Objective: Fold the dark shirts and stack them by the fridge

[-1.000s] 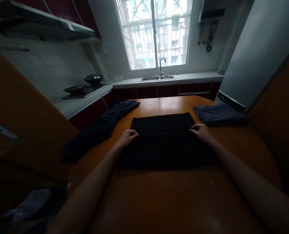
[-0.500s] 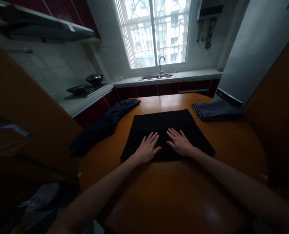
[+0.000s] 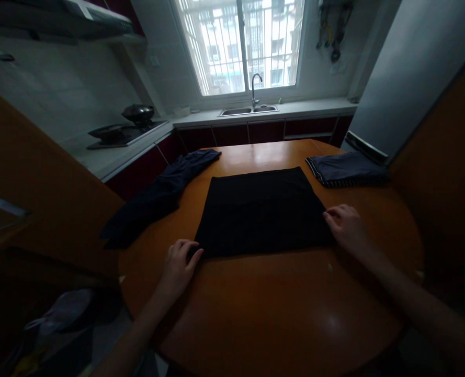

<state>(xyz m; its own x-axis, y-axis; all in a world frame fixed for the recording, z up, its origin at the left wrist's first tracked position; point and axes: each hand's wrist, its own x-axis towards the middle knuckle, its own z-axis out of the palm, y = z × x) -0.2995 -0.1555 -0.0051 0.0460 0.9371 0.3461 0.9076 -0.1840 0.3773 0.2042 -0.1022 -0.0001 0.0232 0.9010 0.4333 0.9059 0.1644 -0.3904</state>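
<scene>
A folded black garment (image 3: pixel 261 212) lies flat on the wooden table (image 3: pixel 279 309). My left hand (image 3: pixel 179 264) is at its near left corner, thumb and fingers curled round the edge. At the right edge, a little above the near right corner, my right hand (image 3: pixel 346 225) pinches the fabric between thumb and fingers. The garment's middle shows uncovered between the two hands, and its outline is roughly four-sided, narrower at the far side.
Dark blue clothing (image 3: pixel 161 188) lies spread along the table's left edge, partly hanging over. A folded grey-blue garment (image 3: pixel 348 168) with a striped edge rests at the far right, near the fridge (image 3: pixel 397 68). Beyond are a sink (image 3: pixel 236 111) and a stove (image 3: pixel 128 135).
Both hands were flat on the middle of the black garment. They have moved apart, the left to the near left corner and the right to the right edge, closing on the fabric. The view has tilted down.
</scene>
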